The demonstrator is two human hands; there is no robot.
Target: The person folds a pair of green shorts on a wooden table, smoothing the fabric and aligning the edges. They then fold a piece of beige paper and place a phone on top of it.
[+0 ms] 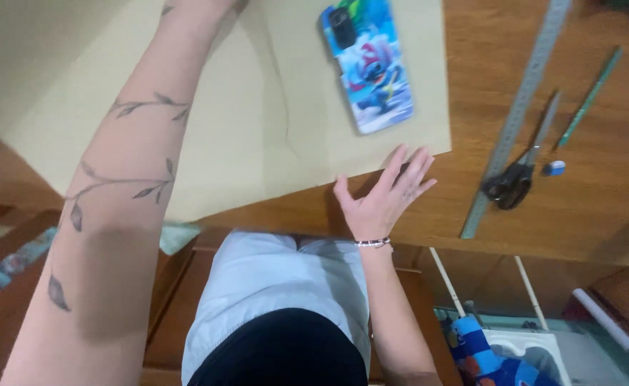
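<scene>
The right hand (384, 199) lies flat with fingers spread, holding nothing, and presses the near right corner of the tan paper sheet (257, 121). The sheet stretches far and left from these fingers. The left hand is out of view beyond the top edge, so its fingers cannot be judged.

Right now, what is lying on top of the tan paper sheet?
A phone in a cartoon case lies face down on the tan paper sheet. The right hand presses its near corner. The left hand is out of frame.

Home craft corner showing itself, brown wooden tabletop (600, 214) carrying a large tan paper sheet (257, 107), long steel ruler (518, 114), black-handled scissors (518, 175), green pencil (590, 96), household clutter lying on the floor below.
</scene>
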